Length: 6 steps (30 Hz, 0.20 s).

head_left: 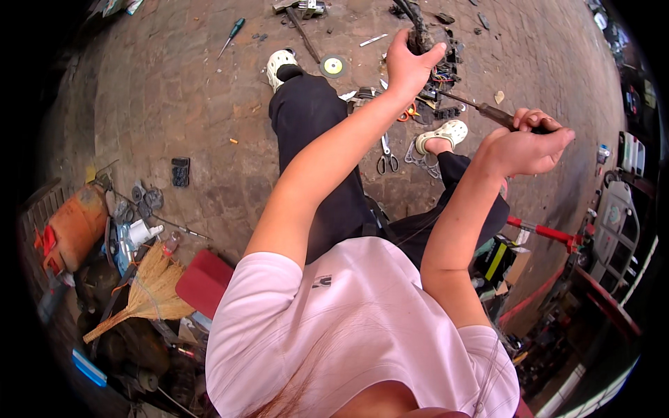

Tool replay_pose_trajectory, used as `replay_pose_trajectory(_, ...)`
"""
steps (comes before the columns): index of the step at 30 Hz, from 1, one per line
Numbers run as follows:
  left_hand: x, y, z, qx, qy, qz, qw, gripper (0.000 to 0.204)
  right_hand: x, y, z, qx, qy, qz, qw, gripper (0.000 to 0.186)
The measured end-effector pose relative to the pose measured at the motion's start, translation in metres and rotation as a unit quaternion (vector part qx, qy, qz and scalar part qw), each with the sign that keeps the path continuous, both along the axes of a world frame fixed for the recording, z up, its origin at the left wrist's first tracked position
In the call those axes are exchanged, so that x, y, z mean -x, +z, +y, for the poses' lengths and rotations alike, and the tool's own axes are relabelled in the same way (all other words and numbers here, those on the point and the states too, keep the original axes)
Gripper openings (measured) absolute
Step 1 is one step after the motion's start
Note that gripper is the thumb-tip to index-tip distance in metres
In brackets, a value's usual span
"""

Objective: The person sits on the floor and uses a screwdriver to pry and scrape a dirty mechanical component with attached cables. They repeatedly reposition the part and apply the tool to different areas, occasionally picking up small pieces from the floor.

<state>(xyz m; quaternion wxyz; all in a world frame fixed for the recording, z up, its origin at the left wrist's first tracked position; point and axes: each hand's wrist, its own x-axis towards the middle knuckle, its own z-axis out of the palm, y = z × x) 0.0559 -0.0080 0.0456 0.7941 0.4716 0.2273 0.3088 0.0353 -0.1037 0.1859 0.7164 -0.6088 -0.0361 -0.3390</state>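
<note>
My left hand point(412, 66) is closed round a thick bundle of dark wires point(420, 35) at the top of the view. Beneath it on the ground lies a black wiring box point(446, 70), with coloured wires showing and part of it behind my hand. In my right hand point(528, 143) is a long screwdriver point(496, 115) with a brown handle. Its shaft points left toward the lower part of the box; whether the tip touches it I cannot tell. Orange-handled scissors point(411, 111) lie just below the box, and dark-handled scissors point(387, 157) sit between my feet.
On the brick floor lie a round grinding disc point(333, 66), a hammer point(301, 31) and a green-handled screwdriver point(233, 35). A straw broom point(150, 289) and an orange gas cylinder point(77, 223) are at the left. A red metal bar point(543, 228) sticks out at the right.
</note>
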Motion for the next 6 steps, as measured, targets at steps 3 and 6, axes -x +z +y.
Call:
replay_pose_trajectory(3, -0.0036, -0.0068, -0.0005, -0.019, 0.021, -0.004, 1.000, 0.034, -0.0035, 0.0001, -0.0005, 0.003, -0.031, 0.014, 0.999, 0.046)
replay_pose_trajectory(6, -0.0049, -0.0071, -0.0005, -0.010, 0.028, -0.004, 1.000, 0.035, -0.0048, -0.0004, 0.0014, 0.006, -0.045, 0.024, 0.999, 0.046)
